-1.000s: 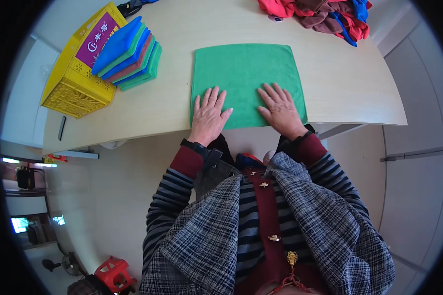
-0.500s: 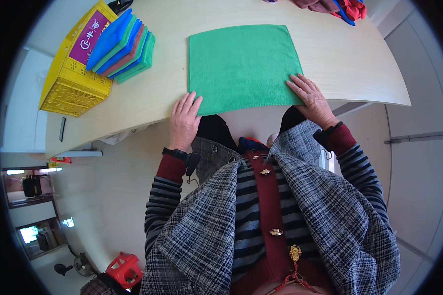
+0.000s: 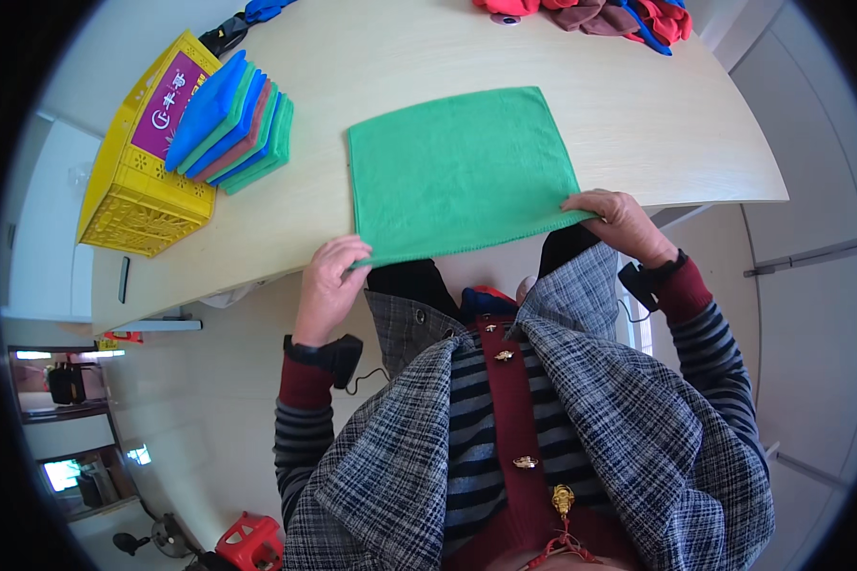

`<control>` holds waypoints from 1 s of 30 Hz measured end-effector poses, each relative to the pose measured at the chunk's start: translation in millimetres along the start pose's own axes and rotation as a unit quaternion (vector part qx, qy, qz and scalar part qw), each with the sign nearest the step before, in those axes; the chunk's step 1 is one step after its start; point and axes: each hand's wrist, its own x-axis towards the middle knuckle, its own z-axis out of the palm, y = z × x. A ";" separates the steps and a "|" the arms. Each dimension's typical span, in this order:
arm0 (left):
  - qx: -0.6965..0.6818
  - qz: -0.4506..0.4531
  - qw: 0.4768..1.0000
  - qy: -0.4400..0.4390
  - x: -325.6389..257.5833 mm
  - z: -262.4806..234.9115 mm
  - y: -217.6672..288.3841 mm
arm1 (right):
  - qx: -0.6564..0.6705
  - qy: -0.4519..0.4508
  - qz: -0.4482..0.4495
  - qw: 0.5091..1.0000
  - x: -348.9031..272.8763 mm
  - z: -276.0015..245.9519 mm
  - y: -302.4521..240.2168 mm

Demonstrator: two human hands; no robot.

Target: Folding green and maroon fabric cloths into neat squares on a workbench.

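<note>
A green towel [image 3: 462, 167] lies spread flat on the table in front of me, its near edge hanging just past the table's front edge. My left hand [image 3: 328, 283] pinches the towel's near left corner between thumb and fingers. At the near right corner, my right hand [image 3: 624, 224] grips the edge with the fingers on top and the thumb out of sight. To the left stands a stack of folded towels [image 3: 243, 128] in blue, green and brown, leaning against a yellow basket.
The yellow basket [image 3: 157, 214] with a purple label stands at the table's left. A heap of red, brown and blue cloths [image 3: 600, 17] lies at the far right. A dark flat object [image 3: 124, 279] rests near the left edge. A red stool [image 3: 249, 541] is on the floor.
Both hands have gone from lying flat on the towel's corners to gripping its near edge. The towel sits lower in view, its near edge drawn toward me.
</note>
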 end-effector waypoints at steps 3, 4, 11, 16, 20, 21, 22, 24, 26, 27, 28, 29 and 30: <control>-0.074 -0.034 0.995 -0.051 3.3 -20.4 9.6 | 0.060 -0.064 0.034 0.996 5.7 -24.3 -6.5; -0.093 -0.082 0.991 -0.043 9.4 -26.0 12.5 | 0.090 -0.092 0.047 0.991 11.4 -33.2 -6.1; -0.181 -0.159 0.967 0.086 99.1 -32.0 -57.2 | 0.178 -0.053 0.129 0.974 127.1 -70.0 -6.9; -0.085 -0.158 0.980 0.089 142.3 -6.5 -122.1 | 0.165 0.013 0.187 0.968 180.9 -30.6 62.9; -0.012 -0.181 0.979 0.096 150.0 -0.7 -126.9 | 0.134 0.055 0.171 0.974 181.4 -27.1 61.6; -0.005 -0.177 0.980 0.095 153.8 -2.1 -127.9 | 0.121 0.070 0.167 0.976 178.0 -29.6 62.6; 0.002 -0.179 0.979 0.093 151.2 -1.3 -128.6 | 0.122 0.065 0.169 0.976 173.5 -29.4 53.8; -0.055 -0.166 0.976 0.129 139.3 6.1 -124.6 | 0.146 0.067 0.228 0.960 157.8 -31.0 33.7; -0.167 -0.123 0.957 0.200 128.8 19.0 -113.4 | 0.157 0.074 0.265 0.949 137.3 -24.2 28.1; -0.170 -0.122 0.958 0.197 119.8 22.1 -112.8 | 0.166 0.094 0.256 0.948 127.7 -19.1 27.5; -0.165 -0.175 0.952 0.190 106.6 21.3 -113.0 | 0.175 0.112 0.247 0.946 119.7 -13.6 26.5; -0.158 -0.227 0.944 0.182 95.1 21.8 -110.9 | 0.184 0.132 0.237 0.945 114.0 -9.2 26.2; -0.163 -0.222 0.945 0.174 91.7 28.0 -96.0 | 0.182 0.138 0.245 0.942 106.7 -4.0 34.5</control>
